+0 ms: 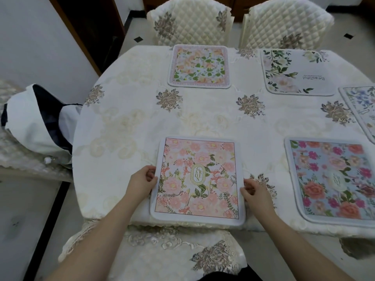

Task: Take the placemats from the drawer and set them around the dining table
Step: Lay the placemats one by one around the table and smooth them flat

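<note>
Left hand [142,180] and right hand [256,191] pinching side edges of pink mat [197,180], flat at near edge of surface [125,122]; placing step, probably last setting; next: square it, release.

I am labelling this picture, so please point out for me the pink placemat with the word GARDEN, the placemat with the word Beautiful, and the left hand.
pink GARDEN placemat [197,180]: head view, on its oval label.
Beautiful placemat [298,73]: head view, on its white middle.
left hand [142,182]: head view, on the back of the hand.
</note>
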{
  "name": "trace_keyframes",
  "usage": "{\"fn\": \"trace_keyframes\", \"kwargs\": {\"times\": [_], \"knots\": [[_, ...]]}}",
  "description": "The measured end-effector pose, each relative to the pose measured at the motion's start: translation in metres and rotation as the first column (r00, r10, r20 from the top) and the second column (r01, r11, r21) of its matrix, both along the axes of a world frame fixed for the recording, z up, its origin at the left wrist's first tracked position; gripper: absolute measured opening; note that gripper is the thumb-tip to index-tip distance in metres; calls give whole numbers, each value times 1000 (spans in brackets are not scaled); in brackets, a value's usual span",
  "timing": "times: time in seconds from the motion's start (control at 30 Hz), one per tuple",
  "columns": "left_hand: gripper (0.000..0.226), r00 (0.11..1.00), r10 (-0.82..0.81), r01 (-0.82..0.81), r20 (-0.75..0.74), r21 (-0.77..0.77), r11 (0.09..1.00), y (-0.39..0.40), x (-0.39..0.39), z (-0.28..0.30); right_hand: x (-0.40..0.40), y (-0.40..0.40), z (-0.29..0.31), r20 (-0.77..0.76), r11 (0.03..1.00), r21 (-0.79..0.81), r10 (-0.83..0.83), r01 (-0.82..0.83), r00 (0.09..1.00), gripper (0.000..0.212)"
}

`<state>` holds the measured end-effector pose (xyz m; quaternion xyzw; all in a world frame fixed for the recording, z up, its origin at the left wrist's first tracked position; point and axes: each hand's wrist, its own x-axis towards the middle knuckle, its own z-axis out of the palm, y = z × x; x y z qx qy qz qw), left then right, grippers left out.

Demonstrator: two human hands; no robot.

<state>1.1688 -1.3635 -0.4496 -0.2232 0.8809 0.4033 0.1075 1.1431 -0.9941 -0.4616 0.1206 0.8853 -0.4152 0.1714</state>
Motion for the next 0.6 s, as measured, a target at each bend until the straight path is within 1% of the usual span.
{"fn": "trace_keyframes", "kwargs": {"times": [0.2, 0.27, 0.3, 0.33, 0.4, 0.43, 0.5, 0.57, 0.6], "knots": [[23, 998, -62, 61, -4, -68, 996, 2, 0, 2, -2, -3, 0, -10, 999, 41, 0, 1, 1000, 22], [17, 997, -75, 77, 27, -98, 992, 2, -1, 0, -3, -4, -1, -9, 999, 41, -11, 11, 1000, 23], [9, 995, -79, 86, 54, -146, 986, 2, -2, -1, -4, -4, -1, -10, 999, 38, -22, 22, 1000, 23], [9, 994, -79, 93, 72, -219, 971, 1, -2, -2, -6, -3, 1, -18, 999, 43, -31, 32, 999, 23], [26, 994, -66, 93, 84, -381, 920, 1, -3, -4, -12, -1, 5, -46, 995, 76, -55, 59, 997, 25], [30, 996, -64, 83, 61, -420, 904, 2, -5, -4, -16, 0, 7, -60, 992, 95, -74, 79, 995, 28], [30, 992, -118, 91, -35, -436, 895, 7, -14, -6, -28, -3, 11, -90, 988, 121, -89, 99, 992, 30], [31, 959, -248, 166, -135, -443, 881, 16, -28, -8, -42, -13, 14, -129, 990, 127, -43, 60, 991, 32], [36, 931, -324, 217, -169, -458, 862, 22, -37, -9, -49, -21, 14, -151, 991, 137, 15, 6, 988, 34]]}}
